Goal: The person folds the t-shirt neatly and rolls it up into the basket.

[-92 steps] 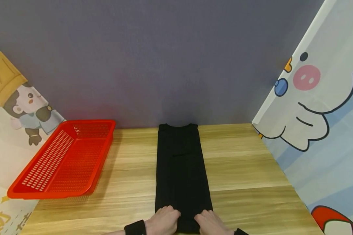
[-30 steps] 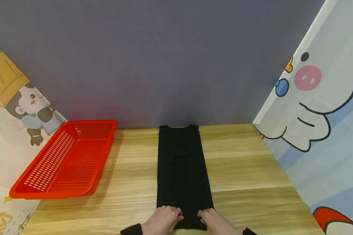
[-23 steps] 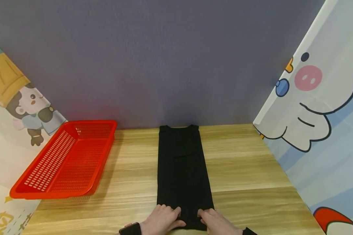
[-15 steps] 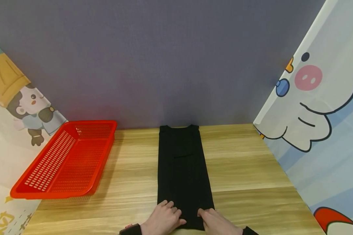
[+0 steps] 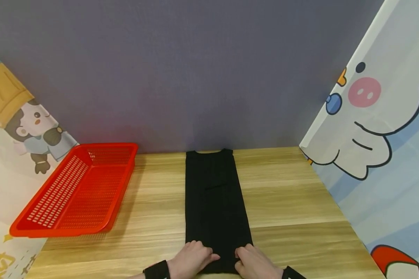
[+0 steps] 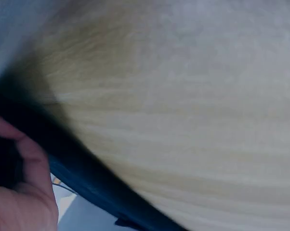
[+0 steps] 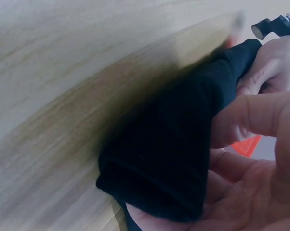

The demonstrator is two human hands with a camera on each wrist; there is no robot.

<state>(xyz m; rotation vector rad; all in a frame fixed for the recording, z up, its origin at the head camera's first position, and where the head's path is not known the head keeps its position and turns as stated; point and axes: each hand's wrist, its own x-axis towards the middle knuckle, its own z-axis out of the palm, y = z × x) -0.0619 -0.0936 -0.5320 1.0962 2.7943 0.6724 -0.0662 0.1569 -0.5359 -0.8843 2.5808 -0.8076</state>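
Note:
A black shirt, folded into a long strip, lies flat with its scooped neckline at the far end, by the grey wall. Both hands are at its near end. My left hand holds the left near corner, its thumb pointing inward over the cloth; in the left wrist view the thumb and a finger lie against dark fabric. My right hand pinches the right near corner. The right wrist view shows the folded layers of the shirt between thumb and fingers, which are partly hidden beneath the cloth.
A red perforated plastic basket stands on the left of the wood-grain table. A grey wall rises at the back. Cartoon-printed panels flank the left side and the right side.
The left hand's fingers loosened and spread forward on the cloth, then drew back in at the corner. The shirt has shifted slightly left. My right hand keeps nearly the same place.

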